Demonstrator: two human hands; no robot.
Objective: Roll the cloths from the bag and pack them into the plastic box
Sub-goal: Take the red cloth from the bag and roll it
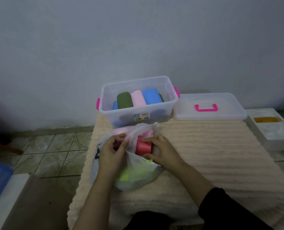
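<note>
Both hands worked at the mouth of a translucent plastic bag [134,178] that lay on a cream ribbed mat [212,155]. The left hand [112,151] pinched the bag's upper edge between curled fingers and thumb, holding the opening apart. The right hand [162,151] reached into that opening, its fingers bent over a coral-pink cloth [143,146]; whether it truly gripped the cloth or only rested on it was hard to tell in the dim light. Beneath the hands, a yellow-green cloth [131,174] showed through the bag's wall, and a pale pink cloth [121,131] lay in the bag just beyond the left fingers.

Directly beyond both hands, touching the far end of the bag, stood the clear plastic box [169,105] with pink side latches. Inside it, rolled cloths lay side by side: a dark green roll [124,101], a light pink roll [138,98], a blue roll [151,96], and another blue one [115,105] half hidden at the left end.

Beyond and to the right of the right hand, the box's lid [227,112] lay flat beside the box, its pink handle [206,108] facing up.
</note>
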